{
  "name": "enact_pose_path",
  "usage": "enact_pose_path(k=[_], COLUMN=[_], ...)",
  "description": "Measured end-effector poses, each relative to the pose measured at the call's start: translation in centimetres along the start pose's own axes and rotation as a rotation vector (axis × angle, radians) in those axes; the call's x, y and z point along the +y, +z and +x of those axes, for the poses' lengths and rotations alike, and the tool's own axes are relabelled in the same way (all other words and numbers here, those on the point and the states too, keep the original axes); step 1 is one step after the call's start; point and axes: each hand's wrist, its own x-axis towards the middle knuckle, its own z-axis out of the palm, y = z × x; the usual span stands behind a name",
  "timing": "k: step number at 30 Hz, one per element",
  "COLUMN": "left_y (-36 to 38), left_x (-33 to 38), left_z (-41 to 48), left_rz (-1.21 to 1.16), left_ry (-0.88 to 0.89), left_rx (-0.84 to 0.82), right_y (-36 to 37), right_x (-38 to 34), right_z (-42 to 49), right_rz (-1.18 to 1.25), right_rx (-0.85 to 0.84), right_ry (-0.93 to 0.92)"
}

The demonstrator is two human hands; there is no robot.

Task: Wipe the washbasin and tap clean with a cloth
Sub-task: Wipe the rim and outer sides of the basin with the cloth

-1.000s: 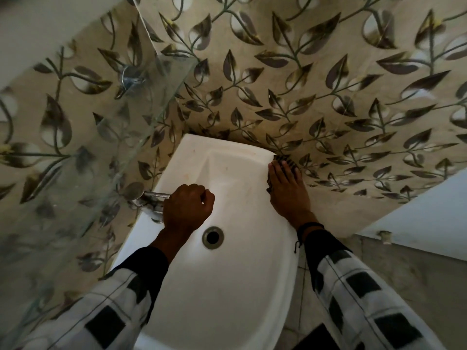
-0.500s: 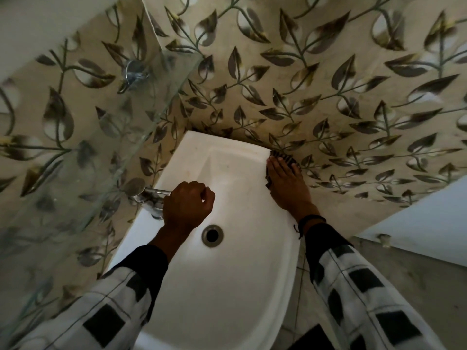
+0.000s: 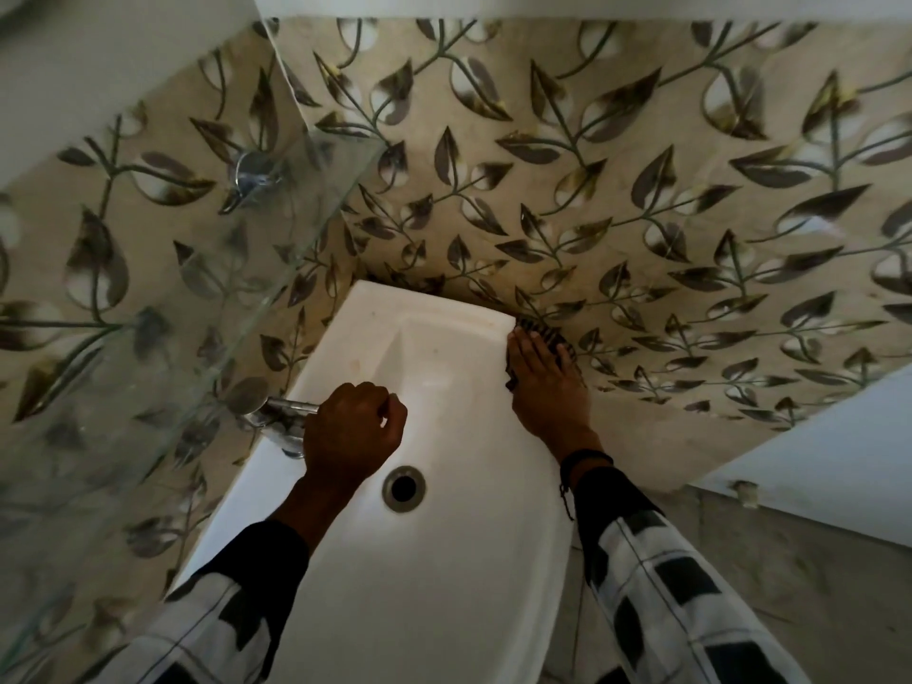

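I am pressing the cloth [image 3: 543,330] under my flat-fingered right hand [image 3: 545,382] on the basin's [image 3: 444,585] far right corner, my left hand [image 3: 353,431] curling round the tap [image 3: 286,407], and judging most wiping is left, with stains [image 3: 469,315] showing along the back rim.

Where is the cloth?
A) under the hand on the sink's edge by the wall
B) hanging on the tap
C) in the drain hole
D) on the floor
A: the striped cloth pokes out from under the flat right hand on the rim of the sink, next to the leafy wall; the left hand grips the tap.
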Motion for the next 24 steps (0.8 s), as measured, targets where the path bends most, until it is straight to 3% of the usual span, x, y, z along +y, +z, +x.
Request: enact_pose_path(k=[7,13,20,24], left_y=[0.0,-0.1,-0.1,-0.1], left_x=[0.2,0.2,0.4,0.2], left_z=[0.2,0.5,0.4,0.5], left_rz=[-0.029,-0.02,0.016,0.006], left_ry=[-0.015,0.003,0.012,0.023], left_rx=[0.016,0.019,0.018,-0.051], right_y=[-1.1,-0.2,-0.6,-0.8], right_x=[0.5,0.6,0.8,0.8], right_z=[1.5,1.9,2.2,2.3], right_rz=[-0.027,-0.041,-0.05,-0.083], right_rx=[-0.08,0.001,-0.082,-0.085], right_ry=[-0.08,-0.066,-0.08,-0.091])
